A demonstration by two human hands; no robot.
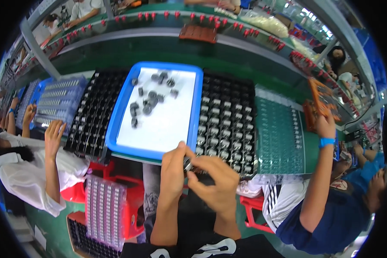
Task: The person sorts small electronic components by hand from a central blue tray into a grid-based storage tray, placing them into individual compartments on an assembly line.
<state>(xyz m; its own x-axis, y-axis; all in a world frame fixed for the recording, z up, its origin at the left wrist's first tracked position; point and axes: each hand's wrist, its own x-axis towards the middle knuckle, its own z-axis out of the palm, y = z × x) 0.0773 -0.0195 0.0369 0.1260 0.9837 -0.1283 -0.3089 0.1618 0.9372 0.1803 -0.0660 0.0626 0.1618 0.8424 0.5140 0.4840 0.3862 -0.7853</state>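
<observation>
My left hand (173, 172) and my right hand (217, 177) meet just past the near edge of a blue tray (114, 129). Pinched between their fingertips is a small dark cylindrical part (187, 163) with a metallic sheen; the fingers cover most of it. Inside the tray, on a white sheet (163, 133), lie several loose dark small parts (150, 101), mostly toward the far and left side. Right of it stands a black compartment tray (223, 129) filled with silver-and-black cylindrical parts.
Left of the blue tray is another black compartment tray (92, 112). A clear blister tray (277, 129) lies at the right. Co-workers sit on both sides; one hand at the right holds an orange rack (322, 101). A loaded clear tray (105, 210) leans on a red stool (135, 202).
</observation>
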